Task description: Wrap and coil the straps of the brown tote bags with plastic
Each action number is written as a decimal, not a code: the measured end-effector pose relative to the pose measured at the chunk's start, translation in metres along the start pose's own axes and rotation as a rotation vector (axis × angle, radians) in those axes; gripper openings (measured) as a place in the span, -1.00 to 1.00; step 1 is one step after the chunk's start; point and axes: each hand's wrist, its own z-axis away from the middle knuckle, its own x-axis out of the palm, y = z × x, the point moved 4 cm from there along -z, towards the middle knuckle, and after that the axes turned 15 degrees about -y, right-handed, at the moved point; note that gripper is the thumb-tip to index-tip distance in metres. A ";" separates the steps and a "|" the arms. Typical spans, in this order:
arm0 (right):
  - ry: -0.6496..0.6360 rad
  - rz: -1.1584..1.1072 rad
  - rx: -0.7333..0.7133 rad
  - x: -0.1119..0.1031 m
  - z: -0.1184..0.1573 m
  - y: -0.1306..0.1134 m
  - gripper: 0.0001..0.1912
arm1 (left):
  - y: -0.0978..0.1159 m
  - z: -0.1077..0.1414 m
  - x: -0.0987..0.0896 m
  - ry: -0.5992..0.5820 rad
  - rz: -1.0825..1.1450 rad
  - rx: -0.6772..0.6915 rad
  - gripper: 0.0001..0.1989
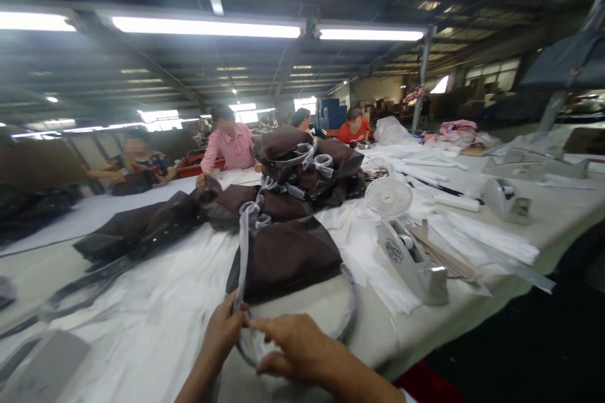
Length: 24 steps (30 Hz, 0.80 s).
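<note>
My left hand (222,330) pinches a sheer grey ribbon (242,252) near the bottom of the table. My right hand (295,343) reaches across to it, its fingertips meeting the ribbon and a grey-bound round rim (347,308). The rim edges a pale circular panel (302,315), which is stitched to a dark brown fabric piece (283,258). Part of the rim is hidden under my hands. Further dark brown fabric pieces (151,227) with sheer ties spread over white sheeting (142,321).
A pile of brown fabric pieces (307,164) rises mid-table. To the right stand a grey tape dispenser (411,261) and a small white fan (388,198). Co-workers (229,145) sit along the table's far side. The table's near right edge (454,334) drops to a dark floor.
</note>
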 end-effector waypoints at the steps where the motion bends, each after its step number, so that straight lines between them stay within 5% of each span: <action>1: 0.061 -0.009 0.052 -0.012 0.004 0.014 -0.49 | -0.002 0.008 -0.001 0.020 -0.048 0.020 -0.50; 3: 0.184 0.067 0.231 -0.038 0.002 0.043 -0.53 | -0.001 0.023 -0.001 0.036 -0.102 0.044 -0.49; 5: 0.236 0.213 0.306 -0.059 -0.015 0.063 -0.35 | 0.005 0.037 0.003 0.004 -0.116 0.067 -0.44; 8: 0.189 0.414 0.169 -0.080 -0.053 0.068 -0.15 | 0.015 0.053 0.011 -0.083 -0.136 0.069 -0.36; 12: -0.067 0.535 -0.046 -0.090 -0.088 0.061 -0.59 | 0.014 0.068 0.007 -0.185 -0.131 0.038 -0.34; 17: -0.303 0.492 -0.037 -0.074 -0.084 0.057 -0.76 | 0.015 0.072 -0.014 -0.058 -0.209 0.159 -0.50; 20: -0.357 0.450 -0.012 -0.049 -0.069 0.051 -0.76 | 0.023 0.063 -0.005 -0.121 -0.351 0.196 -0.60; 24: -0.455 0.400 0.070 -0.020 -0.047 0.058 -0.81 | 0.016 0.049 0.017 -0.243 -0.652 0.019 -0.72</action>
